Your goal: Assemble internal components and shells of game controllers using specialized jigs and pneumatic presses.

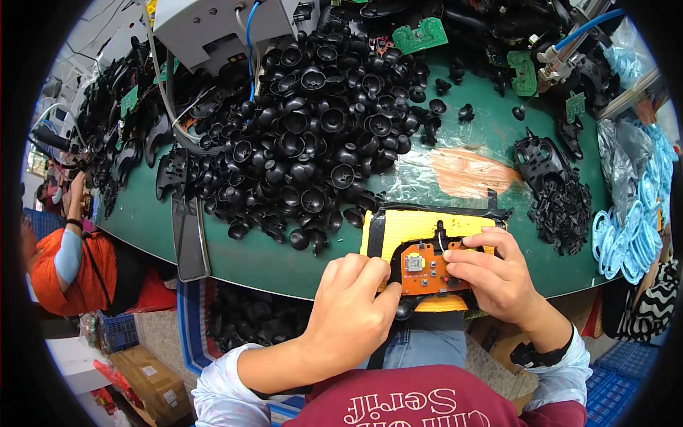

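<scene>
An orange circuit board [425, 270] with a silvery square part and small buttons sits in a black controller shell [400, 257] at the table's near edge. Beneath the shell lies a yellow pad [379, 231] edged with black tape. My left hand [353, 302] is closed on the shell's left side, its thumb against the edge beside the board. My right hand [496, 279] grips the board's right side, fingertips over its face; the thumb is partly hidden. A short white wire [440, 244] runs from the top of the shell toward my right fingertips.
A large heap of black thumbstick caps [295, 142] covers the table's middle and left. A phone [188, 240] lies at its near edge. Small black parts [560, 213] and light-blue rings [626, 238] are at right. Another person [67, 263] is at far left.
</scene>
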### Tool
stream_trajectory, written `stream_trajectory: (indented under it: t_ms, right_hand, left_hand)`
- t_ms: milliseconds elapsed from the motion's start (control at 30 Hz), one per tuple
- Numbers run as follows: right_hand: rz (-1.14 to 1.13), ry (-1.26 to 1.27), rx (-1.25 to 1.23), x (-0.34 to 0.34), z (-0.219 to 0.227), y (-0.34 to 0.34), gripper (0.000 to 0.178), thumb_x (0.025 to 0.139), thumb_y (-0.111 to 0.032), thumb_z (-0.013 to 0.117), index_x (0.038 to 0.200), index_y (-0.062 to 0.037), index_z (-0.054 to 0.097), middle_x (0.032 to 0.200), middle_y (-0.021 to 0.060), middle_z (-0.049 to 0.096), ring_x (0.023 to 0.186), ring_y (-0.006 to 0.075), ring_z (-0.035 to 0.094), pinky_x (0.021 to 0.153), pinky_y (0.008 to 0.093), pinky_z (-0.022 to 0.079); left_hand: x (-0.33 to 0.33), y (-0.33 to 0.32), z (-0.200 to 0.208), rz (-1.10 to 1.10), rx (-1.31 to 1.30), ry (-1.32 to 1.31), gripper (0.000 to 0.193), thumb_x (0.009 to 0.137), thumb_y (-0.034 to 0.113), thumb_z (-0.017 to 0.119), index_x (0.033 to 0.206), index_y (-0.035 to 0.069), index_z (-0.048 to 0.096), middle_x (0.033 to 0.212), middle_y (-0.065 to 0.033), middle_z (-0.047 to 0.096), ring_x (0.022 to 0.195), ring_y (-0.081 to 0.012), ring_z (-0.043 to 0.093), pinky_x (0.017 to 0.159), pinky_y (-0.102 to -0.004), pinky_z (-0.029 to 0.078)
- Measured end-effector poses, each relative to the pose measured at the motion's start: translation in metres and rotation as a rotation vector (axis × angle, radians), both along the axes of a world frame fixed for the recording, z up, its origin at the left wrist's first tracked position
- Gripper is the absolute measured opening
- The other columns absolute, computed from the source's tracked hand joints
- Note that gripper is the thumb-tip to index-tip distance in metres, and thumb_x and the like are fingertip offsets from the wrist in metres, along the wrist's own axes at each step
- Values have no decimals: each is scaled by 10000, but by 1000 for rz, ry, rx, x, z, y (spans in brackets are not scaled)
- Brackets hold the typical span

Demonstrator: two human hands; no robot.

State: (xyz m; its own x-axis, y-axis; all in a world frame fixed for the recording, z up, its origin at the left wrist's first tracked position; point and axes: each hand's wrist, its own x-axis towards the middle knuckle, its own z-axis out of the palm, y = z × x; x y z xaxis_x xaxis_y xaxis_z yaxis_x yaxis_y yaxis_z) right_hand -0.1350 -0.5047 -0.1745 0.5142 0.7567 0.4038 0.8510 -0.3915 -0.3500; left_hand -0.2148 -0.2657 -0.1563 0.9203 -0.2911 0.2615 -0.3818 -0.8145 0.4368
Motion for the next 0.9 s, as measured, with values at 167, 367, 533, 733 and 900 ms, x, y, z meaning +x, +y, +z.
stream_trajectory:
  t_ms: [167, 367, 533, 733, 900]
  right_hand:
    - [3, 5, 6, 0, 0, -2, 256, 740, -58, 698, 994, -88, 700, 1101, 13, 689, 1032, 259, 592, 867, 455, 495]
    - [31, 89, -23, 11, 21, 3, 279, 704, -60, 722, 978, -80, 672, 1043, 20, 677, 951, 260, 598, 813, 419, 498]
    - [70, -178, 67, 73, 45, 71, 208, 726, -37, 654, 931, -46, 619, 960, 67, 623, 822, 256, 590, 705, 363, 497]
    - [-92, -282, -68, 143, 12, 122, 129, 716, -30, 619, 838, -55, 583, 867, 65, 608, 840, 245, 594, 659, 354, 538]
    - [-58, -284, 33, 110, 39, 83, 98, 719, -31, 613, 812, -48, 586, 839, 68, 571, 776, 249, 576, 635, 342, 517]
  left_hand:
    - [3, 3, 16, -66, -61, -10, 248, 701, 98, 762, 937, 55, 700, 1027, -104, 560, 905, -301, 535, 790, -411, 427]
    - [64, 27, 19, 304, 153, -260, 268, 648, 161, 827, 797, 63, 627, 892, -77, 516, 836, -278, 500, 720, -389, 400]
    - [87, 39, -8, 285, 189, -325, 203, 674, 113, 810, 769, 34, 650, 819, -73, 491, 792, -261, 496, 691, -386, 406]
    - [78, 40, 1, 273, -177, -279, 120, 742, 32, 761, 773, 18, 646, 1044, -146, 662, 894, -312, 617, 780, -367, 488]
    - [54, 54, 14, 344, -375, -56, 126, 767, 3, 756, 770, -3, 630, 959, -145, 707, 684, -178, 647, 598, -272, 505]
